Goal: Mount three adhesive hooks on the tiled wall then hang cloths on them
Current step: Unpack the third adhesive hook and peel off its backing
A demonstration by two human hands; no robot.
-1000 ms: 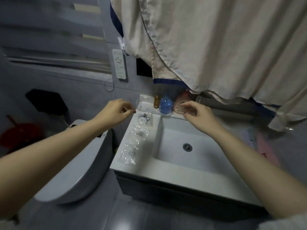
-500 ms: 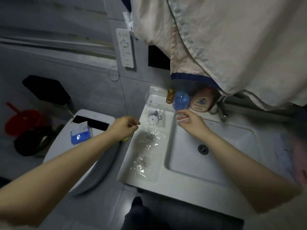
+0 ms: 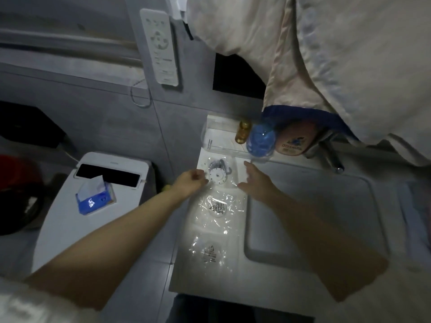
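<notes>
Three clear bags lie in a row on the white sink ledge [image 3: 186, 276]. The far bag holds a round white adhesive hook [image 3: 218, 176] with a metal hook part. The middle bag [image 3: 218, 207] and the near bag [image 3: 210, 252] show printed labels. My left hand [image 3: 190, 183] is curled shut, its fingertips at the far bag's left edge; whether it pinches the plastic I cannot tell. My right hand [image 3: 256, 180] is open, fingers by that bag's right edge. Beige cloths [image 3: 314, 54] with a blue hem hang at the upper right against the grey tiled wall [image 3: 105, 117].
A gold bottle [image 3: 242, 131], a blue bottle [image 3: 260, 141] and a pink bottle [image 3: 293, 141] stand behind the bags beside the faucet [image 3: 331, 157]. The basin [image 3: 314, 217] is to the right. Left stands a toilet [image 3: 70, 229] with a tissue box [image 3: 95, 195]; a remote [image 3: 161, 47] hangs on the wall.
The view has tilted down over the sink. Both hands came down from the back shelf to either side of the far hook bag, and my right hand has spread open.
</notes>
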